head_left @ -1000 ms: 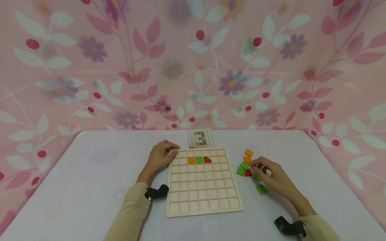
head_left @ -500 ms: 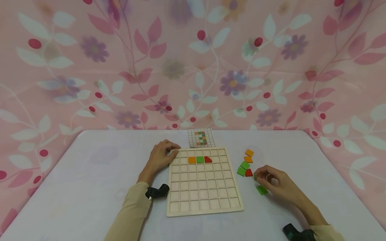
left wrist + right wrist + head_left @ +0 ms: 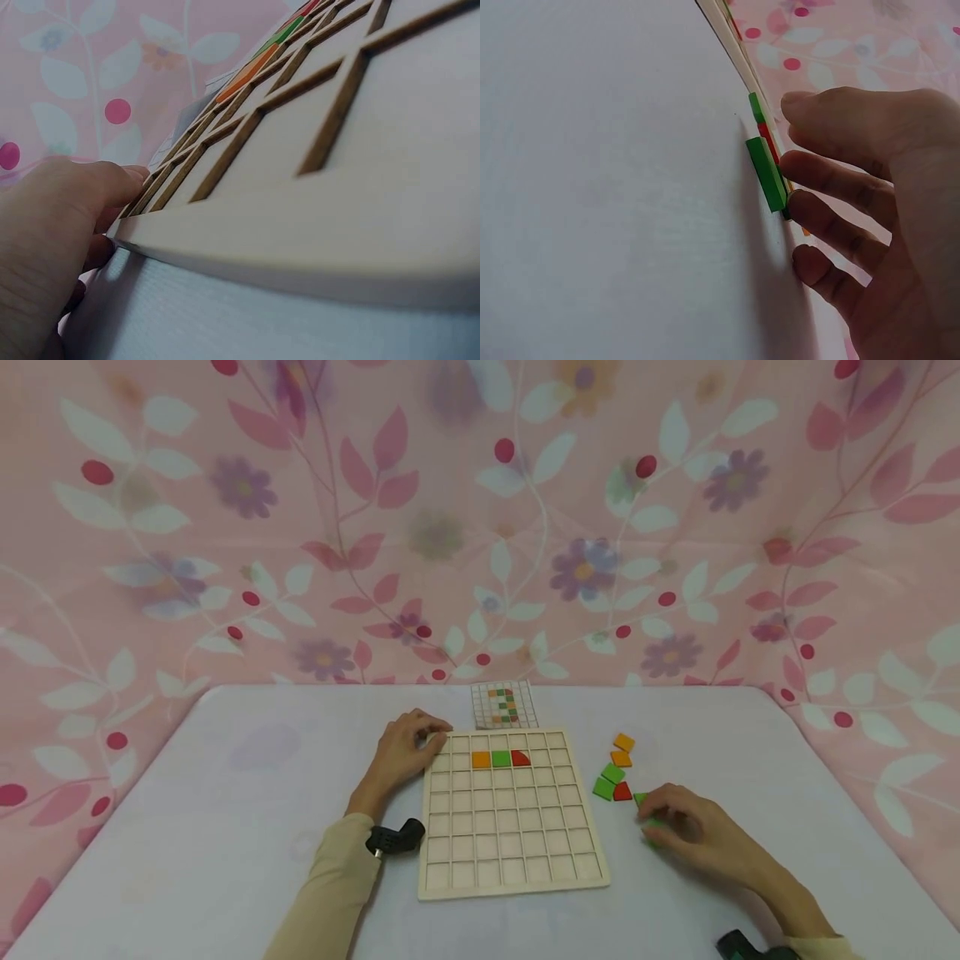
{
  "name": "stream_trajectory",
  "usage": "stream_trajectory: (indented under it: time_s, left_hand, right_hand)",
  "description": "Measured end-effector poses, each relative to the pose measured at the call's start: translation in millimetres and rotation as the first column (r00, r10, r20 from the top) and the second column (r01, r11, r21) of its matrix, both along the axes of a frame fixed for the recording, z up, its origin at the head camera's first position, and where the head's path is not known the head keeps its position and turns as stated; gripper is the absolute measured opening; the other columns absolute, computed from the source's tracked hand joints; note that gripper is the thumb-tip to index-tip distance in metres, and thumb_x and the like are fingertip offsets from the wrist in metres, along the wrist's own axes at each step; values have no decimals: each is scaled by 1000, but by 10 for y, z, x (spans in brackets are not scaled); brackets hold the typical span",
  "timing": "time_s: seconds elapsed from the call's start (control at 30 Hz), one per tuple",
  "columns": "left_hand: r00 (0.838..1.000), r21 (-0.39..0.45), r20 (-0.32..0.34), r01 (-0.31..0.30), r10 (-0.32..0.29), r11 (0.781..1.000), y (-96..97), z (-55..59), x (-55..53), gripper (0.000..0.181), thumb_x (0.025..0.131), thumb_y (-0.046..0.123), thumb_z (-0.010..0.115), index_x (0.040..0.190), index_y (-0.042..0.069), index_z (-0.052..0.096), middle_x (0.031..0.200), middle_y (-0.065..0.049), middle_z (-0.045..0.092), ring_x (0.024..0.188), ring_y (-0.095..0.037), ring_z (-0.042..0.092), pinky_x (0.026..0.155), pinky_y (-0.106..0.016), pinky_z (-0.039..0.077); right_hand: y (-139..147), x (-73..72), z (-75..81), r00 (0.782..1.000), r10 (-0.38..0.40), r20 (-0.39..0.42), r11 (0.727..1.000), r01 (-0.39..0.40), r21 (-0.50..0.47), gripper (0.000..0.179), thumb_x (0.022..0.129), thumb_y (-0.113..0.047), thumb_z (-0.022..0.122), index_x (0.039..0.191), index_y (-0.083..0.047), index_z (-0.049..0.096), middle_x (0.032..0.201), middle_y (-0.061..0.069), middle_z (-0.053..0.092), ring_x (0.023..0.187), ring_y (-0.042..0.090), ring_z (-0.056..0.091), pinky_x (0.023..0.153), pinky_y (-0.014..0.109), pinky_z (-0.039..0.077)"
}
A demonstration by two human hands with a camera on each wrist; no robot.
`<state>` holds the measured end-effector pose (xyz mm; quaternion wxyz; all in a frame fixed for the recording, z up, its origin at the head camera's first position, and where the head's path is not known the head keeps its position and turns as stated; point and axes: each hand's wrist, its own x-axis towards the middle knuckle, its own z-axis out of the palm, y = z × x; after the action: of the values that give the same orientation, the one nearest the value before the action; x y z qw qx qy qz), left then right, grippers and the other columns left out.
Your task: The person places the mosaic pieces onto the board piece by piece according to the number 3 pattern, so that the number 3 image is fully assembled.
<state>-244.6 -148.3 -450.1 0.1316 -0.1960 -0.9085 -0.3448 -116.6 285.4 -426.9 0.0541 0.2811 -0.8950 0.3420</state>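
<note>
A pale wooden grid board (image 3: 513, 891) lies on the table with an orange tile (image 3: 481, 760), a green tile (image 3: 501, 759) and a red quarter-round tile (image 3: 520, 758) in one row. At its far left corner my left hand (image 3: 405, 752) grips the edge, thumb and fingers about the corner. To the board's right, my right hand (image 3: 697, 831) hovers with loosely bent fingers over a green tile (image 3: 765, 174), partly hidden in the head view. The right wrist view shows the fingers spread, pinching nothing. Another green tile (image 3: 640, 798) shows just beyond the fingertips.
Loose orange tiles (image 3: 624, 742), green tiles (image 3: 603, 788) and a red tile (image 3: 622, 792) lie between board and right hand. Behind the board is a card (image 3: 504, 705) printed with a coloured grid pattern. A floral curtain (image 3: 450, 527) hangs at the table's far edge.
My right hand has moved nearer and slightly right, from the upper green tiles to the nearest one, uncovering some tiles. My left hand has stayed at the board's corner.
</note>
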Motion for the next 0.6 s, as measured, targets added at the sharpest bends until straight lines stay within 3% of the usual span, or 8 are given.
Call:
stream_trajectory:
  time_s: [0.13,0.4,0.6]
  left_hand:
    - [1000,-6,-25,0,0,1000,-4,-11,-9,13,89,25,65,98,21,74,89,1,64,78,-15,50,72,-32,32]
    - [1000,-2,-9,11,-11,1000,-15,27,-23,16,89,26,64,100,20,74,89,0,64,79,-16,50,73,-33,32]
    - [1000,6,15,10,-10,1000,5,48,-36,16,89,25,63,100,19,73,90,-1,64,80,-17,50,74,-34,32]
  right_hand:
    - [37,34,-24,1000,17,6,1000,-16,-12,25,80,-15,75,100,-23,62,98,-10,62,89,3,53,80,14,41]
    - [112,16,-83,995,70,67,996,-65,-65,31,78,-10,76,103,-19,62,106,-5,61,105,2,51,95,5,32]
    - [144,15,-88,989,86,123,994,-77,-76,33,78,-3,74,105,-17,61,109,-4,59,109,2,50,97,5,30]
